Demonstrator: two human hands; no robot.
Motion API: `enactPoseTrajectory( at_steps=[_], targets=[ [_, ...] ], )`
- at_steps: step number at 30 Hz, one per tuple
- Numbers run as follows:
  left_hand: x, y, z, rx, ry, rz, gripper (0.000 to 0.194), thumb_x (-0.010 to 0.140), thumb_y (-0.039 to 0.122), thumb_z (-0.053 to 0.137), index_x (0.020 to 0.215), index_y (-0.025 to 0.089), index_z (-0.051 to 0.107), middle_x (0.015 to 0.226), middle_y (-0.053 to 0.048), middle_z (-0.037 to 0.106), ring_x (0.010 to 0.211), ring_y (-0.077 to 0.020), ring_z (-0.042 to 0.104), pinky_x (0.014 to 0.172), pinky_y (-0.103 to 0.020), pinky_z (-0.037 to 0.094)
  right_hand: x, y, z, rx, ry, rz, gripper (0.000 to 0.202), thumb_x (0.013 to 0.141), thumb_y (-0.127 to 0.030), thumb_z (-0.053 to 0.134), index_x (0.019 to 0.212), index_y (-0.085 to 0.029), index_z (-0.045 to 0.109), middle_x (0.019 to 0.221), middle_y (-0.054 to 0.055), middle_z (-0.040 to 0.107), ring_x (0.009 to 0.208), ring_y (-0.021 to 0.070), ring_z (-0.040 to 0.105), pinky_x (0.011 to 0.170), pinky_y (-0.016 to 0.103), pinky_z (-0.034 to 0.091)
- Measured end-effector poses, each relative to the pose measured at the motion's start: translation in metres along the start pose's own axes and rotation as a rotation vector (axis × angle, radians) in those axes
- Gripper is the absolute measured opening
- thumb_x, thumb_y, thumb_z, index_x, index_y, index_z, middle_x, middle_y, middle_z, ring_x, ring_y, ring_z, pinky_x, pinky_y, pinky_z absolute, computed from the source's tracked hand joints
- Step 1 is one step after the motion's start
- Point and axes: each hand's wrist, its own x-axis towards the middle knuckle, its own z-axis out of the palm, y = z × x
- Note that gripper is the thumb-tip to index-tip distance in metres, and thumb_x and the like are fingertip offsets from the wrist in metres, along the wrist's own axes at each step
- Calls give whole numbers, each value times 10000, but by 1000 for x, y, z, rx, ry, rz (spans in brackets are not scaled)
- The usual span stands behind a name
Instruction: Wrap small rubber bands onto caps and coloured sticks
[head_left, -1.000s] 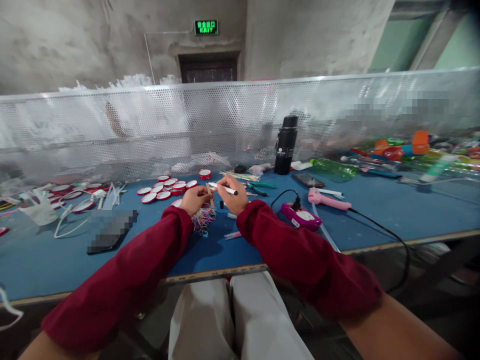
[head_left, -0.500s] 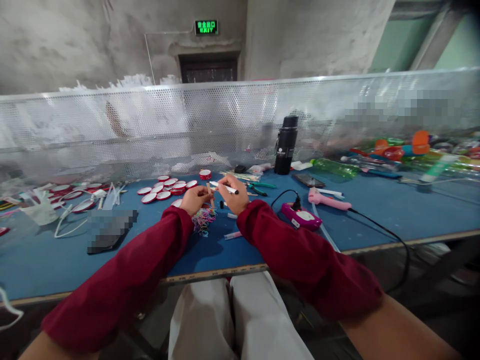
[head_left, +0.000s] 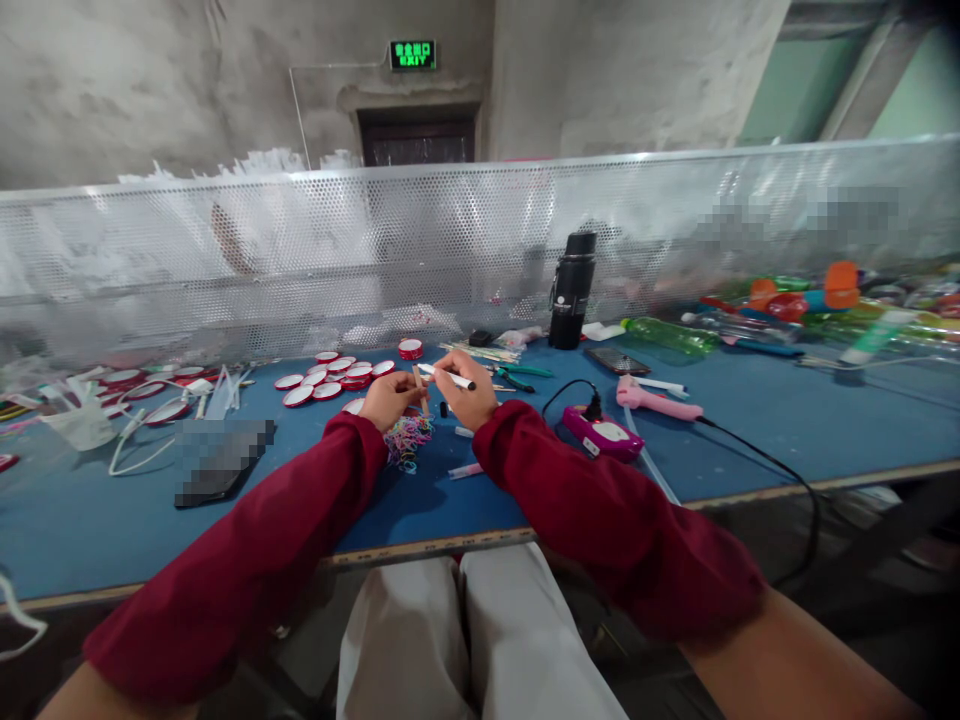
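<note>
My left hand (head_left: pixel 391 402) is closed on a flat, narrow wooden stick (head_left: pixel 421 388), held tilted above the table. In my right hand (head_left: pixel 471 393) is a white marker (head_left: pixel 453 378) with a black end, gripped like a pen. Its tip is at or very near the stick; I cannot tell whether they touch. A small black cap (head_left: pixel 443 410) lies on the table between my hands. Just below my left hand is a heap of colourful rubber bands (head_left: pixel 409 440). Round red-rimmed lids (head_left: pixel 328 390) with white faces are spread to the left of it.
A purple device (head_left: pixel 604 437) with a black cord and a pink glue gun (head_left: pixel 660 402) lie to the right. A black thermos (head_left: pixel 574 292) stands at the back. A phone (head_left: pixel 225 465) lies left, beside a white cup (head_left: pixel 81 425). Plastic bottles (head_left: pixel 667 338) are piled far right.
My right hand and the marker have shifted very slightly against the stick. Everything else looks the same.
</note>
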Motion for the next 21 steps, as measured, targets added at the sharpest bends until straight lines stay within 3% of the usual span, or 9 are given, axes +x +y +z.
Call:
enactPoseTrajectory(
  at_steps=[21],
  targets=[
    [1,-2,-1,-12,-3,6,299,660,323,775,851,131,647,755,-40,670,635,-137,640,553,-246,512,1,1,0,4,13,-13,113,865,-282,500,792,-218,557,718,-15,613,622,133,536,592,270,382]
  ],
)
